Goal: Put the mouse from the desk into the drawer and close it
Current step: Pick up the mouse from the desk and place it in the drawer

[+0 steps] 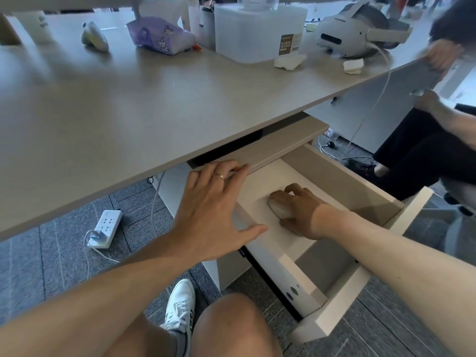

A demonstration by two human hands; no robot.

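Under my right hand (300,211), inside the open drawer (334,176), lay the mouse (279,208): a pale, off-white, rounded thing with a smooth domed back, its narrow end pointing away from my palm and toward the drawer's left wall. I saw faint lengthwise lines on its top, though shadow kept me from telling buttons from seams. My right fingers were curled over it, thumb low against its near side and the other fingers arched over its far side, so the mouse sat gripped between them and rested on the white drawer floor just ahead of my fingertips. My wrist and forearm crossed the drawer's front edge behind it. My left hand (219,207) was spread flat and open, holding nothing; its fingertips touched the beige panel just above the drawer's left wall, and its thumb stretched out along that wall, pointing toward the mouse and ending just beside it. A thin ring (219,176) showed on one of those left fingers. Beyond my left fingertips ran the desk (154,104), whose top carried a purple tissue pack (159,37), a white plastic box (257,32) and a grey headset (358,29), all well apart from both hands. Below my left forearm a white power strip (104,228) lay on the grey carpet, and another person sat past the drawer's far right corner.
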